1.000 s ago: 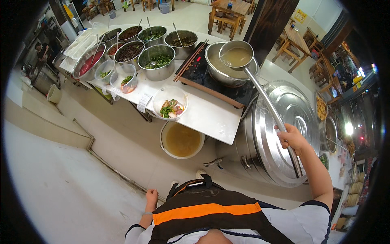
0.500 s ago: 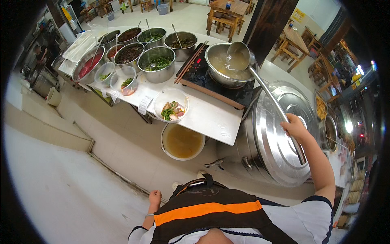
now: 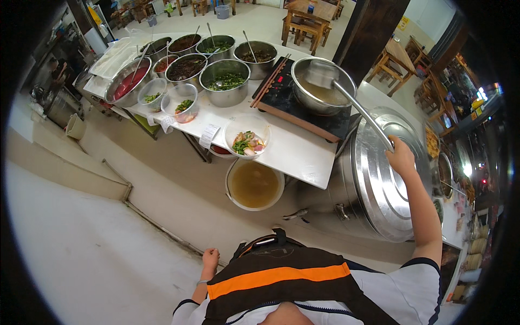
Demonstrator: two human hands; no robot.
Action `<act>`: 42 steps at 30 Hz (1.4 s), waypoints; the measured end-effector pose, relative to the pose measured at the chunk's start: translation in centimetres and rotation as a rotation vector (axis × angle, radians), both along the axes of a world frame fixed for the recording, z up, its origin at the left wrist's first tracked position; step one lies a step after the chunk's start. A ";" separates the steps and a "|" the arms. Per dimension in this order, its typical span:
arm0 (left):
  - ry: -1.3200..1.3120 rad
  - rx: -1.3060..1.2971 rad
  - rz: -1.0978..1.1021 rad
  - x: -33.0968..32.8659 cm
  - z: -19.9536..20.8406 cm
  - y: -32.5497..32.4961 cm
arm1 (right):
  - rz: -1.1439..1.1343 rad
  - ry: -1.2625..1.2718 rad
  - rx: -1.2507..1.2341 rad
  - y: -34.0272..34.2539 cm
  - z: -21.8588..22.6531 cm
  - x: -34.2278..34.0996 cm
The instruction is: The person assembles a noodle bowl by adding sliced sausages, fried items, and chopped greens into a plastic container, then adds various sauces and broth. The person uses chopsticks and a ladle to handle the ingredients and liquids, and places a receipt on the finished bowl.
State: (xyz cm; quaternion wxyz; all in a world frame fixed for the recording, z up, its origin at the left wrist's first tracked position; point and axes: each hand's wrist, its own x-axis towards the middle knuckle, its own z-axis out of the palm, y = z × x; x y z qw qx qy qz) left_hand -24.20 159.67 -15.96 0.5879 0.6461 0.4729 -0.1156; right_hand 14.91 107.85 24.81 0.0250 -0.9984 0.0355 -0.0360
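Observation:
My right hand (image 3: 401, 155) is closed round the long steel handle of a ladle (image 3: 367, 113), above the lidded steel stockpot (image 3: 394, 179). The ladle's bowl is blurred and tilted inside a steel pot (image 3: 351, 84) of cloudy broth. That pot stands on a black induction cooker (image 3: 279, 104). My left hand (image 3: 210, 257) hangs low by my side, fingers curled in, with nothing visible in it. Nearest the table's front edge stands a clear plastic bowl (image 3: 265, 125) with chopped greens and pale pieces.
Several steel pots of sauces and greens, such as one green-filled pot (image 3: 226, 96), crowd the white table (image 3: 303, 168). Wooden chopsticks (image 3: 271, 81) lie along the cooker. A bucket of yellowish liquid (image 3: 254, 185) stands below the edge, left of the stockpot's tap (image 3: 296, 214).
The ladle's bowl has turned over and tipped within the pot; before, its hollow faced up with liquid. My right hand has shifted slightly. The whole view has swung a little.

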 end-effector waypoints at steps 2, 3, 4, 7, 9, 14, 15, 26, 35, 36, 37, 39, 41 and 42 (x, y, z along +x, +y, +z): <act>-0.006 0.000 0.005 -0.3 0.1 1.2 | 0.031 -0.037 -0.069 0.9 -0.2 0.0; -0.012 -0.017 0.027 -0.4 0.1 1.8 | 0.027 -0.044 -0.110 1.2 -0.4 0.0; -0.004 0.009 -0.026 -0.4 0.1 2.5 | 0.032 -0.063 -0.143 1.6 -0.5 -0.1; -0.023 0.027 -0.092 -0.2 0.1 4.2 | 0.024 -0.087 -0.205 3.0 -0.9 -0.5; -0.060 -0.010 -0.077 0.4 0.1 4.8 | -0.016 -0.083 -0.221 4.3 -0.8 -0.9; -0.056 0.097 -0.130 3.4 1.1 6.3 | 0.349 -0.416 -0.044 9.9 -0.9 -3.1; -0.064 0.094 -0.130 4.1 1.2 6.5 | 0.417 -0.420 0.083 11.6 -1.7 -3.5; -0.241 0.350 -0.316 15.0 2.0 10.4 | 0.510 -0.178 0.456 27.3 -13.3 11.3; 0.006 0.336 -0.402 17.5 1.6 15.0 | 0.407 -0.145 0.311 35.6 -17.1 23.3; 0.029 0.343 -0.440 17.8 1.1 15.9 | 0.371 -0.128 0.272 35.5 -17.4 23.9; 0.076 0.342 -0.478 18.0 0.6 17.0 | 0.322 -0.088 0.224 35.5 -17.6 24.3; 0.064 0.313 -0.514 19.0 0.0 19.5 | 0.145 -0.075 0.224 35.1 -17.7 24.8; 0.095 0.283 -0.512 21.3 -0.1 22.1 | 0.048 -0.074 0.177 34.8 -17.7 24.8; 0.127 0.273 -0.491 22.6 0.1 23.2 | 0.008 -0.050 0.126 34.9 -17.7 24.9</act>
